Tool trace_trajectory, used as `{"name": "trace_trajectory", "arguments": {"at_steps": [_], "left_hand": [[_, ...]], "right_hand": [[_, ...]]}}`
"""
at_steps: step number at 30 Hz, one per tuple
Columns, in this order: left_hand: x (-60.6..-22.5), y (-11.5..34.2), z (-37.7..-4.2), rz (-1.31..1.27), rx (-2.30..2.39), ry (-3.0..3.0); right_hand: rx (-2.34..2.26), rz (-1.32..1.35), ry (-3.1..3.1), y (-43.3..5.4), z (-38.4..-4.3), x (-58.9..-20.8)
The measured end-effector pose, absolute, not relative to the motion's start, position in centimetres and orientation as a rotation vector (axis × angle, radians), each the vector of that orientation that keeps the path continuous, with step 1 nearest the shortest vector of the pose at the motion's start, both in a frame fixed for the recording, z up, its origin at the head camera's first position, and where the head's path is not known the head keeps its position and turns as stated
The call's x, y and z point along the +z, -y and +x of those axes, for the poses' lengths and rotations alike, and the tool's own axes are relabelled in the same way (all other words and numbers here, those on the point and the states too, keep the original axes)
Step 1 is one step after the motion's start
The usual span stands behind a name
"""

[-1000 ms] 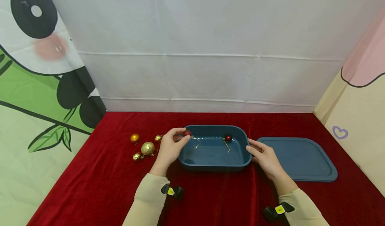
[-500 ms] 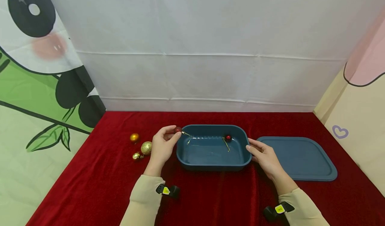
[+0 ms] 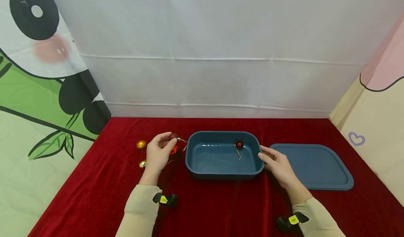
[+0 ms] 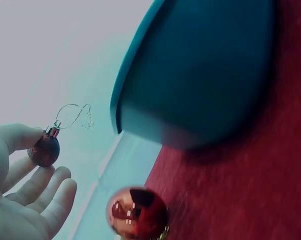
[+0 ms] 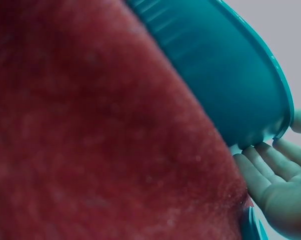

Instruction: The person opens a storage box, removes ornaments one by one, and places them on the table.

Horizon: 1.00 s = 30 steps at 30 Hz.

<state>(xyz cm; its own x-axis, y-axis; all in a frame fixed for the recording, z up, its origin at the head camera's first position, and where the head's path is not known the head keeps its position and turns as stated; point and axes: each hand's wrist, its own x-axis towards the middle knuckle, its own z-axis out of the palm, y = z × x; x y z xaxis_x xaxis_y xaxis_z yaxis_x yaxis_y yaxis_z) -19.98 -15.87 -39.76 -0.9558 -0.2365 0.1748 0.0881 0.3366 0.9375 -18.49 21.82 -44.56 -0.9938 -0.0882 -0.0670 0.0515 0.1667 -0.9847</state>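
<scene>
My left hand [image 3: 157,153] pinches a small dark red bauble [image 4: 44,151] by thumb and fingers; its gold string loop hangs free. The bauble is above the cloth, left of a blue storage box [image 3: 221,174]. Inside the box, near its right end, lies a small red bauble [image 3: 239,144] with a gold string. My right hand [image 3: 277,165] holds the box's right end, thumb at the rim and fingertips against the outer wall. Below my left hand a shiny red bauble [image 4: 137,213] rests on the cloth, partly hidden in the head view.
An orange-gold bauble [image 3: 141,144] and a small gold bauble [image 3: 142,164] lie left of my left hand. To the right of the box lies a flat blue lid [image 3: 318,167]. Red cloth [image 3: 217,209] covers the table, and a white sheet [image 3: 221,82] hangs behind it.
My left hand has carried the dark red bauble leftward, from over the box's left rim to outside it. It now covers the glittery gold bauble. My right hand and the box have stayed put.
</scene>
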Motion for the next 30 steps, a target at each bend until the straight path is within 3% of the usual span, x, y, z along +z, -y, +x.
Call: {"name": "trace_trajectory", "arguments": {"at_steps": [10, 20, 30], "left_hand": [[-39.9, 18.7, -20.3, 0.251, -1.592, 2.356], [-40.2, 21.7, -20.7, 0.151, -1.39, 2.538], [-40.4, 22.9, -21.0, 0.225, -1.283, 2.587]], "right_hand": [[-1.963, -0.028, -2.308, -21.5, -18.4, -44.4], [-1.953, -0.029, -2.314, -21.5, -18.3, -44.3], [-1.964, -0.047, -2.303, -21.5, -18.3, -44.2]]}}
